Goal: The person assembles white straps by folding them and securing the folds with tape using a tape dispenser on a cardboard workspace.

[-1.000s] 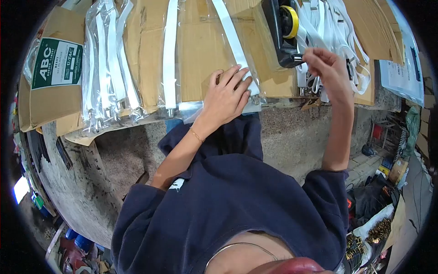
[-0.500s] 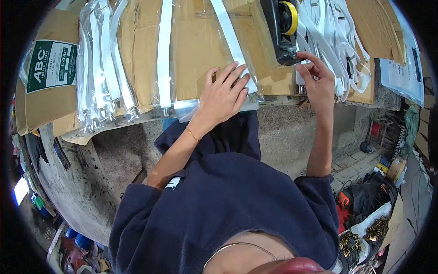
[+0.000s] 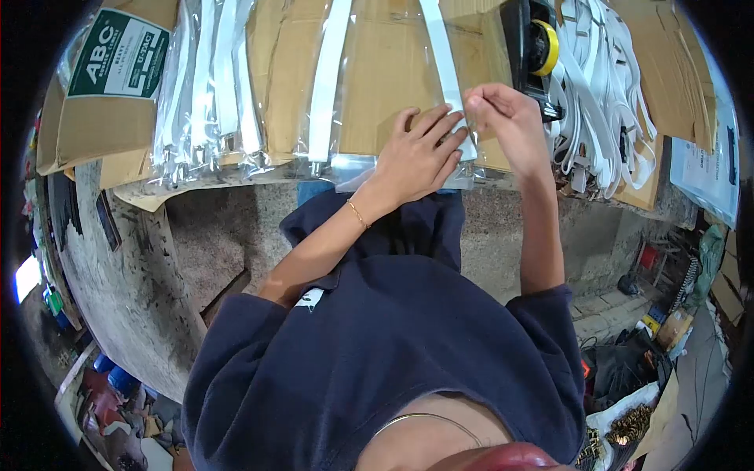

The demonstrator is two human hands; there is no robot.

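Note:
My left hand (image 3: 415,162) lies with its fingers spread on a white strap (image 3: 441,51) in a clear plastic bag, near the table's front edge. Close to those fingertips, my right hand (image 3: 514,132) is closed in a pinch above the bag's right side. Whatever is between its fingertips is too small or too clear to make out. Left of my left hand, another bagged white strap (image 3: 328,86) lies on the cardboard. Just beyond my right hand stands a black tape dispenser (image 3: 516,35) with a yellow-rimmed roll (image 3: 545,49).
Several bagged white straps (image 3: 206,86) lie at the left, beside a cardboard box (image 3: 110,129) with a green ABC label. A heap of loose white straps (image 3: 601,94) sits right of the dispenser. Cardboard (image 3: 287,47) covers the tabletop.
My right hand has moved left from the front end of the tape dispenser to the bagged strap by my left hand. My left hand stays on the bag. The camera view has shifted.

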